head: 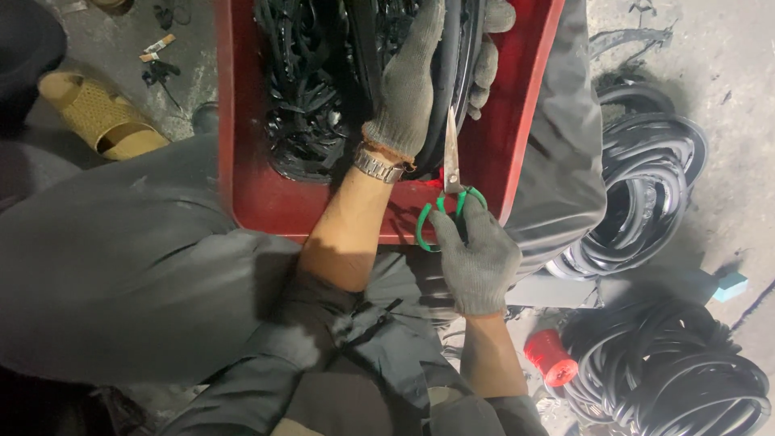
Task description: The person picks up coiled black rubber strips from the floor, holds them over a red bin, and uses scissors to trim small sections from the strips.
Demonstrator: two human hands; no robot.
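My left hand, in a grey knit glove with a metal watch at the wrist, grips a black rubber strip that runs up over a red tray on my lap. My right hand, also gloved, holds green-handled scissors by the loops. The blades point up along the strip, right beside my left palm. A heap of cut black rubber pieces fills the tray's left part.
Coils of black rubber cord lie on the concrete floor at right, with another coil lower down. A red spool and a small teal block sit near them. A tan sandal lies at upper left.
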